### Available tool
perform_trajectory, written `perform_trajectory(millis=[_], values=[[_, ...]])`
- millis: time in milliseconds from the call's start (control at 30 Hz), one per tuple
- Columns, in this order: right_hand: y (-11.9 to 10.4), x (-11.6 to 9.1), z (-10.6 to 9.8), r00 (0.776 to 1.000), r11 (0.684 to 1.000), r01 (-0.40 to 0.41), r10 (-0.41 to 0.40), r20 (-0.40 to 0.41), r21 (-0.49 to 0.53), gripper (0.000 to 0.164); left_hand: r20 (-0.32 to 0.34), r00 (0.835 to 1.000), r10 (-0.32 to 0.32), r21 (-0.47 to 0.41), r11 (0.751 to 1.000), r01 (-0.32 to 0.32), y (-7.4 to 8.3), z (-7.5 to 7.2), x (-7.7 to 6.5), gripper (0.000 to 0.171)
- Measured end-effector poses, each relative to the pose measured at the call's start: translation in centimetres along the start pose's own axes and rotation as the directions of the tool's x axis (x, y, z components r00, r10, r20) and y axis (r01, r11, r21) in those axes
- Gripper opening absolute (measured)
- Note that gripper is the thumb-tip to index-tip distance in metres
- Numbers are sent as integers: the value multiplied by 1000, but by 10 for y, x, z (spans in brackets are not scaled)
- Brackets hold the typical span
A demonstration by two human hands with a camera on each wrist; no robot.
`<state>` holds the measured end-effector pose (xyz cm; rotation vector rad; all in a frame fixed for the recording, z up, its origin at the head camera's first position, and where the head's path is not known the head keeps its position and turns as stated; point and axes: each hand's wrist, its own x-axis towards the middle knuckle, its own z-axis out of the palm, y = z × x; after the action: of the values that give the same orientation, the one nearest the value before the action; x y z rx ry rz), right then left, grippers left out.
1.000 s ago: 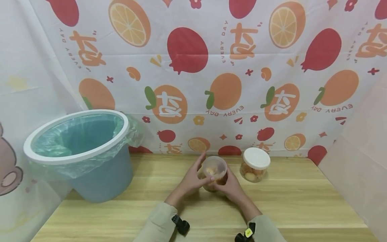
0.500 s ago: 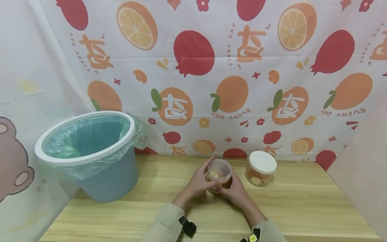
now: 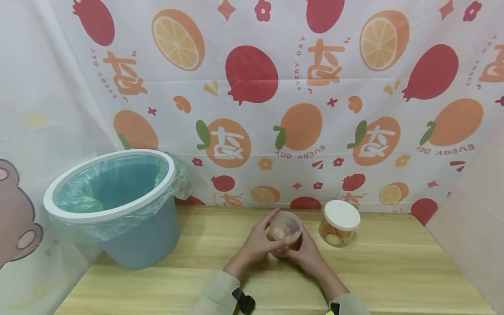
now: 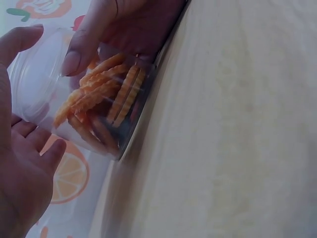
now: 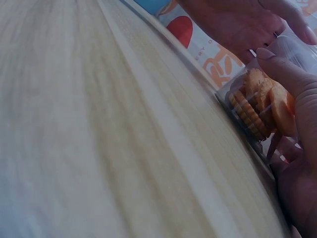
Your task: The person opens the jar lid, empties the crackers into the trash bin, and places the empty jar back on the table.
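While both hands close around the clear jar [image 3: 285, 234] at the middle of the worktop [image 3: 393, 271], nearest me, it sits low on the wood, its base down and its clear lid on top. The right hand [image 3: 305, 251] grasps the body from the near right side, fingers curled round the wall; the left hand [image 3: 257, 243] wraps the left side with fingertips up at the lid's rim. Ridged orange crackers [image 4: 106, 96] fill it. To work that lid well, I'd judge the right hand should pin the body firmly against the wood while the left takes the rim evenly, or the light jar may tip. Just beyond to the right stands a second jar [image 3: 340, 223] with a white lid. Farther left sits the blue bin [image 3: 118, 205] with a green liner.
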<state>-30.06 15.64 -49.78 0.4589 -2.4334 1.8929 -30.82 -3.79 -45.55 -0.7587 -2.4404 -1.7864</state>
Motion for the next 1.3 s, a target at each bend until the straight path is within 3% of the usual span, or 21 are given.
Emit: perform_trajectory(millis=[200,967,1300], values=[[-3,1,0,1000,1000,-5,5,-17,-21,92,-31,1000,5,5,1000,-5,-1,1,1,92],[1,-4,3,1000,999,6,-7,-28,-43,92,-40,999,17,59,998,-14,4,3,-7,89],[0,-6,8,997,996,-9,3,-77,-84,97,-171,985,-9,133,991,32,13,12,-7,90]])
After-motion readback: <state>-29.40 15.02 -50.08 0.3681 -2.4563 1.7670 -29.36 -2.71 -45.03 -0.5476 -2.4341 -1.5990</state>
